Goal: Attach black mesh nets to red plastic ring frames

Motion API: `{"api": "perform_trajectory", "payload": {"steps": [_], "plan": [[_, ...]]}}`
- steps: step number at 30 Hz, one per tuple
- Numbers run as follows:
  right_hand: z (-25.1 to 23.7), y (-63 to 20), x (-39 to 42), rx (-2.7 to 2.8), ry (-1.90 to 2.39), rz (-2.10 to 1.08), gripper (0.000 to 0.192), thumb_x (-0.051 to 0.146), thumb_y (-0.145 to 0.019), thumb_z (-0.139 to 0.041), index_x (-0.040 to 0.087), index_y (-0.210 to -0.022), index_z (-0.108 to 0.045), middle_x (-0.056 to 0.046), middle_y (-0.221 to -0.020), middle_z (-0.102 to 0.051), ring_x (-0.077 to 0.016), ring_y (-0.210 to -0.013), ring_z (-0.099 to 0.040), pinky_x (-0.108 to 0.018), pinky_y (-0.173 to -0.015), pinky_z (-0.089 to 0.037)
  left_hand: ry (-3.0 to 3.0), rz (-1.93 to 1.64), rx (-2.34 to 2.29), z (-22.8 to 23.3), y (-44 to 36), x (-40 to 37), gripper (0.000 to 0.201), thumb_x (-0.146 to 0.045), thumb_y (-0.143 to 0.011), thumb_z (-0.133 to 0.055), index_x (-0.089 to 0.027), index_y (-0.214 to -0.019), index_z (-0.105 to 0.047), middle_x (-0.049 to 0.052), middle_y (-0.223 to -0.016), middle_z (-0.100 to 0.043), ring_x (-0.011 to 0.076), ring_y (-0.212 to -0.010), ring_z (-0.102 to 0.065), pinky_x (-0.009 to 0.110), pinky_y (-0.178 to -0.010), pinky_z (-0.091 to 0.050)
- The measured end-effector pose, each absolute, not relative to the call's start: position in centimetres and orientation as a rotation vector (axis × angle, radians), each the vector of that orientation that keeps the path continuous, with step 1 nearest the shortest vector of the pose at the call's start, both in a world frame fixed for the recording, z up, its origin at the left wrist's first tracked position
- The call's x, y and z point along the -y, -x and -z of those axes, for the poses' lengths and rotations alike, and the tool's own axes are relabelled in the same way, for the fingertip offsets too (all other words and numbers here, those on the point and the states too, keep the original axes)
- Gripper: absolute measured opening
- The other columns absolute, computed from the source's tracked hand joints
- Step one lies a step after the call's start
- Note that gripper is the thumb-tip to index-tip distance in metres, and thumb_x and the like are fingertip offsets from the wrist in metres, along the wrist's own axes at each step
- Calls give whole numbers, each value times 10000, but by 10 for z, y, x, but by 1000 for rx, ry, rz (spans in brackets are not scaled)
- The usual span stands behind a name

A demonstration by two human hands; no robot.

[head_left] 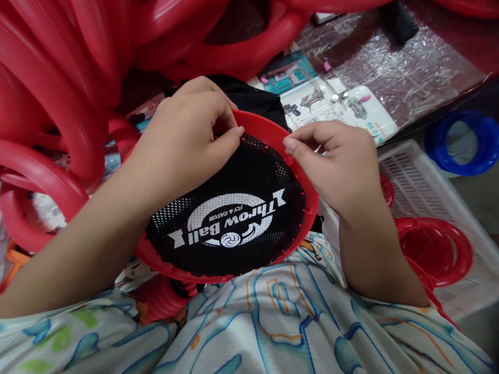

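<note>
A round red hoop [311,228] rests on my lap, tilted toward me. Black mesh [234,171] stretches across it, printed in white with "Throw Ball Fly & Catch", upside down to me. Small red pegs run along the inner rim at the mesh edge. My left hand [191,135] is closed over the far left rim, thumb and fingers pinching at the mesh edge. On the far right rim my right hand [331,161] is pinched, its fingertips at the mesh edge. More black fabric [249,98] lies just beyond the hoop.
Large red rings [50,98] are heaped at the left and back. Printed cards [339,106] and clear plastic wrap [405,72] cover the table on the right. A white basket [413,171] with red rings [460,254] stands at the right, near blue rings [485,143].
</note>
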State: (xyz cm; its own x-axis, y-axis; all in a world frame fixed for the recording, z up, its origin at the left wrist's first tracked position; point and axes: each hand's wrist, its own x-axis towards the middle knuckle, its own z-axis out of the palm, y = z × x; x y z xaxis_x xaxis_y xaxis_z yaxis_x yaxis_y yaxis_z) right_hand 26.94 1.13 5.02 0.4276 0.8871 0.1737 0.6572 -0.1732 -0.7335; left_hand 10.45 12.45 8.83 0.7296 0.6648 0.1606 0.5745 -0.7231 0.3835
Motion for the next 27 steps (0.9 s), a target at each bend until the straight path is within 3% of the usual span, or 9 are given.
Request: {"api": "perform_trajectory", "payload": {"steps": [3, 8, 15, 21, 27], "plan": [[-49, -277, 2, 1336, 1846, -357, 204, 345, -890, -603, 201, -818, -728, -16, -766, -705, -156, -692, -626, -306, -665, -467, -2589, -429, -945, -88, -105, -126, 169, -169, -790, -607, -153, -641, -526, 41, -901, -605, 201, -908, -590, 486, -932, -485], [-37, -278, 15, 1508, 1774, -284, 156, 354, -771, -745, 200, -775, -724, -18, -771, -713, -178, -730, -640, -329, -705, -475, -2617, -414, -885, -85, -104, -130, 168, -204, -811, -565, -139, -657, -551, 51, -894, -577, 203, -916, -578, 514, -911, -492], [-31, -270, 9, 1522, 1732, -230, 108, 213, -826, -653, 193, -724, -682, -7, -723, -675, -166, -712, -597, -336, -715, -457, -2579, -407, -900, -85, -102, -127, 162, -184, -842, -564, -134, -689, -550, 42, -905, -550, 213, -960, -578, 551, -1001, -440], [-26, -274, 4, 1391, 1741, -247, 152, 202, -807, -660, 199, -656, -638, 11, -641, -617, -126, -592, -521, -311, -638, -431, -2547, -444, -905, -86, -102, -126, 173, -141, -838, -600, -122, -677, -536, 22, -858, -536, 205, -962, -579, 558, -1020, -424], [-23, -271, 2, 1363, 1742, -200, 142, 207, -789, -670, 199, -651, -644, 8, -649, -624, -134, -624, -546, -308, -622, -418, -2546, -428, -931, -85, -105, -127, 187, -126, -836, -602, -115, -660, -540, 13, -834, -523, 199, -959, -579, 559, -1024, -427]]}}
